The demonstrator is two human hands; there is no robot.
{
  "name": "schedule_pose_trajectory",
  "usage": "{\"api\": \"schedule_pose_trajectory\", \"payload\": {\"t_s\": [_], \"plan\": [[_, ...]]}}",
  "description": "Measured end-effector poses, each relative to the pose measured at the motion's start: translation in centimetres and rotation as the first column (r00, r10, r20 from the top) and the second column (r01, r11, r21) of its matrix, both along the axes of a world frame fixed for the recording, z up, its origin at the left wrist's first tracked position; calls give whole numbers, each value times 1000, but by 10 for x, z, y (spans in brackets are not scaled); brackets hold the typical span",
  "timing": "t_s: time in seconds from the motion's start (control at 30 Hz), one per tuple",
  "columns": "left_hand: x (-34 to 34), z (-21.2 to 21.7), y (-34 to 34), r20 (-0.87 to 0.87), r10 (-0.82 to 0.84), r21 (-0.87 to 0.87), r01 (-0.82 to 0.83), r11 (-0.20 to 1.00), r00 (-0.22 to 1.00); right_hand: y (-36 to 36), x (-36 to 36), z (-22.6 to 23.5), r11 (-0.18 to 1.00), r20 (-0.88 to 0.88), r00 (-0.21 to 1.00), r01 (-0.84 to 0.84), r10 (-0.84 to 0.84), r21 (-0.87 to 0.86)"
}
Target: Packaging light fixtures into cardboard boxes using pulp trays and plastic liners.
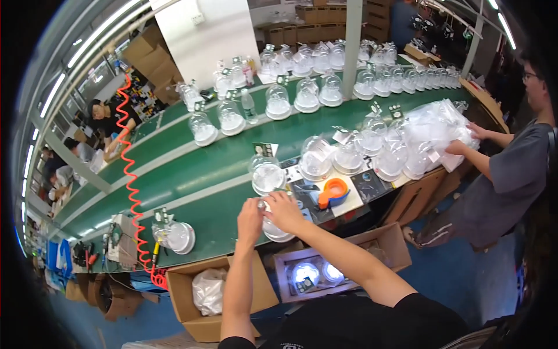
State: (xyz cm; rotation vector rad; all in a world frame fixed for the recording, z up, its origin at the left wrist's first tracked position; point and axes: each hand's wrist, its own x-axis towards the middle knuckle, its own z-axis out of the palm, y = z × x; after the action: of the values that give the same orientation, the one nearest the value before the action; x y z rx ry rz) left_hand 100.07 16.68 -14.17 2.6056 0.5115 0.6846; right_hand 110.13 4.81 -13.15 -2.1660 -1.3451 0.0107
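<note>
Both my hands meet over a clear plastic dome with a white round base (pixel 278 234) at the near edge of the green bench. My left hand (pixel 250 220) is closed at the dome's top, its fingertips pinched around a small part there. My right hand (pixel 285 213) is bent over the same top, its fingers closed beside the left ones and covering much of the dome. Just beyond stands another clear dome (pixel 267 175) with a printed tag. To the right lies an orange and blue tape roll (pixel 335 192) on a white sheet.
Several tagged domes (pixel 308 94) line the green conveyor (pixel 174 180). One dome (pixel 175 237) lies tilted at left, near a red coiled hose (pixel 132 192). Below are a carton with a white bag (pixel 209 291) and a box with lit domes (pixel 305 273). At right, a co-worker (pixel 511 163) handles clear plastic bags (pixel 436 128).
</note>
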Motion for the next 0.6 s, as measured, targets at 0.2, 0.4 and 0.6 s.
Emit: {"api": "schedule_pose_trajectory", "payload": {"t_s": [0.2,0.4,0.6], "plan": [[-2,-16,10,6,-158,-1,158,987,987,-18,18,-18,970,18,997,-75,81,-232],[-13,4,24,33,-175,-43,176,983,984,-9,-8,-2,980,-12,996,-87,87,-177],[-31,-23,19,317,1,-341,113,933,948,37,-8,-17,997,-62,996,-63,59,-55]]}}
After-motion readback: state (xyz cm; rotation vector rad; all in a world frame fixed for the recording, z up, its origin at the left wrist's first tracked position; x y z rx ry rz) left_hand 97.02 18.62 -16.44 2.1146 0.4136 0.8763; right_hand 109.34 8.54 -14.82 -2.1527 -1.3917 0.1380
